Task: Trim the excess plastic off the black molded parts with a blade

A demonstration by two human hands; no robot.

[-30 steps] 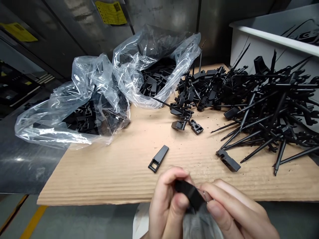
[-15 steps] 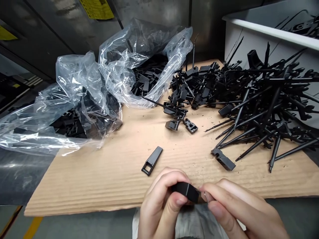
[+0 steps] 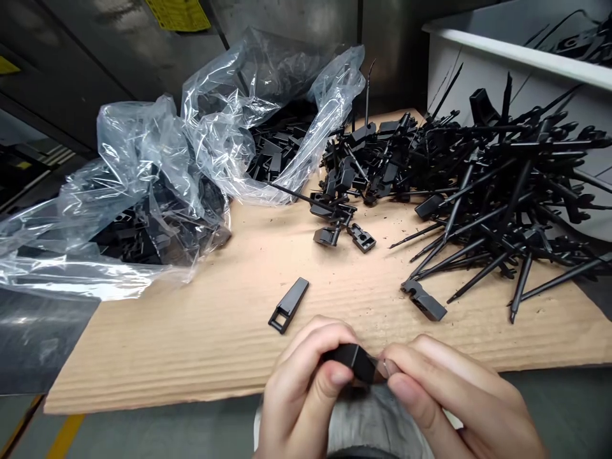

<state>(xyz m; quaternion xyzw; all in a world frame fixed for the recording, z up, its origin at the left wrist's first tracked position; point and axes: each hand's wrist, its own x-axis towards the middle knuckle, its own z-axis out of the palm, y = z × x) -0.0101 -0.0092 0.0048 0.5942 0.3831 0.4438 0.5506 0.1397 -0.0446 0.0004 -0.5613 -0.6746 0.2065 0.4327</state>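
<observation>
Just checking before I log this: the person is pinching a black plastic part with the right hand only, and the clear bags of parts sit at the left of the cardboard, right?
One thing is off, as the head view shows: it isn't the right hand alone. The left hand and the right hand together pinch the black plastic part, and the clear plastic bags do sit at the left of the cardboard.

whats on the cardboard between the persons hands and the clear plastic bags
In the head view, one flat black plastic clip lies on the corrugated cardboard there, past the left hand and right hand pinching a black plastic part, before the clear plastic bags.
</observation>
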